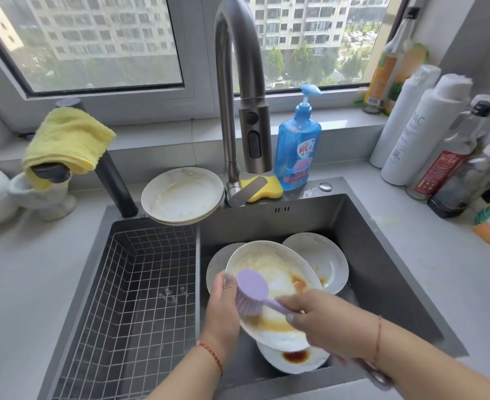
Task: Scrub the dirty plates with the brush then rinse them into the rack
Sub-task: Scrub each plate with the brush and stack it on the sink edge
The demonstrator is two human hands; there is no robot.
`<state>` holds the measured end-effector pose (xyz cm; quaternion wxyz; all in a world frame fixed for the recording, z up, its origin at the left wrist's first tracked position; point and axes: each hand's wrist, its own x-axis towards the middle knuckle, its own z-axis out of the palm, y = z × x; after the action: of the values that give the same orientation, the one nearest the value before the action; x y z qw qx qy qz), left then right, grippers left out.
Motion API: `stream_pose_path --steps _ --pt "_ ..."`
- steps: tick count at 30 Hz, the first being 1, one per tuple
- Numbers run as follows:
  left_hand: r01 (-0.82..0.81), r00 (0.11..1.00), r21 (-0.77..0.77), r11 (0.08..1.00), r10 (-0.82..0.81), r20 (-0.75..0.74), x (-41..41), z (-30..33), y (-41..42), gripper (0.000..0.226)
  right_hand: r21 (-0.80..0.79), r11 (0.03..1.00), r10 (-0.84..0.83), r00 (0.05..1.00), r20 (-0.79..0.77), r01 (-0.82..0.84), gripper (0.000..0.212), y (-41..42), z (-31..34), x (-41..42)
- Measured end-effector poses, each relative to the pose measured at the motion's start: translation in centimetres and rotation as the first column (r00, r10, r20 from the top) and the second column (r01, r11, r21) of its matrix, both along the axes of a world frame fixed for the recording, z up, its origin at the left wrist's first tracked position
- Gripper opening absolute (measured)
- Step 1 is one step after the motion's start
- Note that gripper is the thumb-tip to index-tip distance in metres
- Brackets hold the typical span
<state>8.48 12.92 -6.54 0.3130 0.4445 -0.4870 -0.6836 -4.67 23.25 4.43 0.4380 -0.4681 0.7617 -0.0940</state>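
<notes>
Left hand (222,311) grips a sauce-smeared white oval plate (272,293) over the grey sink (382,255); right hand (324,321) clenches a lilac plastic brush (251,290) on it. More dirty white plates (321,261) crowd underneath, wire rack (140,298) sits left.

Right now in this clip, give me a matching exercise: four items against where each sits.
Items:
1. purple brush
2. yellow cloth
3. blue soap bottle
4. wire rack

Places:
A. left half of the sink
B. ledge beside the faucet
C. draped over the dark spout at left
D. on the plate held over the basin

Pairs: 1-D, 2-C, 3-B, 4-A
</notes>
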Motion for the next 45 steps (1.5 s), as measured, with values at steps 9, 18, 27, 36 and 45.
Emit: stream_pose_path --steps 9,18,27,36,45 --pt "-0.015 1.000 -0.067 0.998 0.016 0.020 0.3 1.0 -0.1 0.026 0.113 0.989 0.142 0.834 -0.534 -0.096 0.037 1.0 -1.1 -3.0" --pt "-0.059 0.995 -0.143 0.988 0.070 0.072 0.8 0.4 -0.7 0.033 0.203 0.970 0.135 0.991 -0.012 -0.130 0.029 2.4 -0.3 -1.1" --pt "0.006 1.000 -0.121 0.993 -0.004 0.020 0.9 0.7 -0.4 0.025 0.420 0.878 0.463 0.635 -0.619 -0.230 0.073 0.5 -0.6 -2.8" --pt "-0.061 0.998 -0.034 0.998 0.061 0.005 1.0 0.7 -1.5 0.027 0.355 0.870 0.465 0.806 -0.365 -0.341 0.047 1.2 1.1 -1.9" --pt "0.078 0.997 0.142 0.987 -0.074 -0.033 0.7 0.3 0.2 0.039 -0.058 0.991 0.102 0.969 -0.227 -0.118 0.036 -2.1 -1.1 -0.4"
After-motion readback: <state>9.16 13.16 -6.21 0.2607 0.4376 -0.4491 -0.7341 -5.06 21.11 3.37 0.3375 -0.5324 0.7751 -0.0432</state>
